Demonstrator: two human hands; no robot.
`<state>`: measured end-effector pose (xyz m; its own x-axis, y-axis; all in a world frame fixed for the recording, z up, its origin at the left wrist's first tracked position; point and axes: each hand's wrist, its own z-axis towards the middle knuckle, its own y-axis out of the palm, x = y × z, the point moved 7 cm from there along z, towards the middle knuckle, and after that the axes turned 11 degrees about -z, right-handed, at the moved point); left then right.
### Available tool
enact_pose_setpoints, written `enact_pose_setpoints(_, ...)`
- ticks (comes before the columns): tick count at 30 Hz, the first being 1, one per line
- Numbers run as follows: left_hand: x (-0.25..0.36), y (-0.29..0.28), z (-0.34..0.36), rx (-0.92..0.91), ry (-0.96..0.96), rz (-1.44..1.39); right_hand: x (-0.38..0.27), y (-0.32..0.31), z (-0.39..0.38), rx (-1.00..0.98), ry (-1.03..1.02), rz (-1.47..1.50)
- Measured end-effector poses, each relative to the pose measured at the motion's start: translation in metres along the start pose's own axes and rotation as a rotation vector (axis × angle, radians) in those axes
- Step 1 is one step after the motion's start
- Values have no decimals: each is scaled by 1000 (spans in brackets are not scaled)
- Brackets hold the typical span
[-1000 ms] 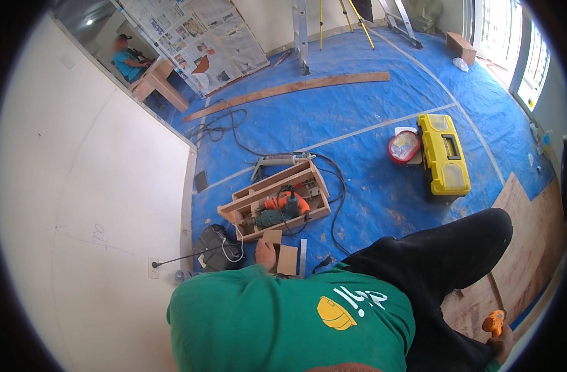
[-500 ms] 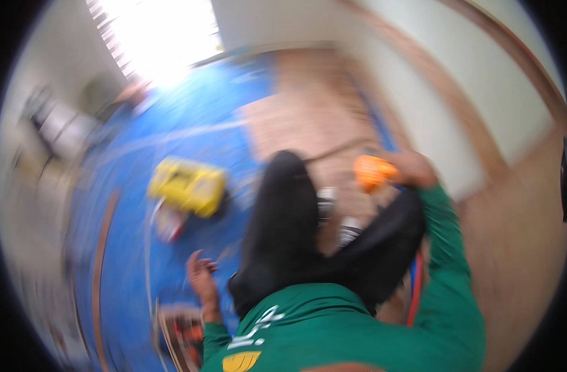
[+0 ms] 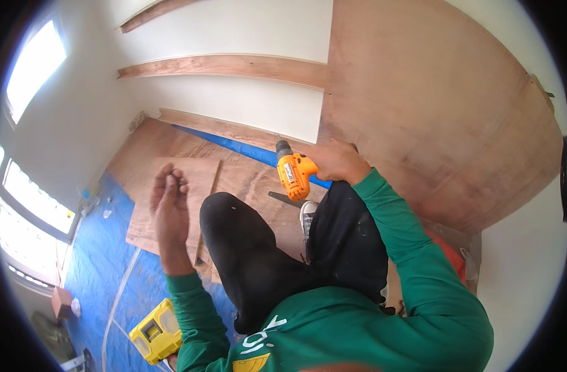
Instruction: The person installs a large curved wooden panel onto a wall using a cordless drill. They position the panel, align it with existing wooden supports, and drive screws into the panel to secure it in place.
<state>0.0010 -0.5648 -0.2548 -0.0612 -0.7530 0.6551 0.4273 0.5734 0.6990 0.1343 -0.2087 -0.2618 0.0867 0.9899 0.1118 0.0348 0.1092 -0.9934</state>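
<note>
My right hand point(image 3: 338, 161) is wrapped round the grip of an orange cordless drill point(image 3: 293, 177). The drill's dark chuck points away from me, toward the strip along the foot of the wall, and a short bit shows at its tip. My left hand point(image 3: 170, 208) is raised over a loose plywood sheet point(image 3: 148, 230), left of my knee. Its fingers are curled in against the thumb. Something small and dark seems to lie between them, too small to name.
A large plywood panel point(image 3: 414, 118) covers the wall at right, beside horizontal wooden battens point(image 3: 234, 64). A saw blade point(image 3: 286, 199) lies near my shoe. Blue sheeting point(image 3: 100, 260) spreads at left, with a yellow case point(image 3: 156, 332) on it. Windows point(image 3: 38, 192) stand far left.
My view has swung right toward the battened wall, and the yellow case now appears lower left. My left hand has come up and forward. The drill stays in my right hand.
</note>
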Motion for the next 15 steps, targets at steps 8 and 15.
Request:
enact_pose_setpoints(8, -90, 50, 3, -14, -183, -103, 65, 2, -62, 108, -10, 14)
enact_pose_setpoints(15, -103, 121, 34, -126, -32, -12, 100, -13, -81, 390, 144, 118)
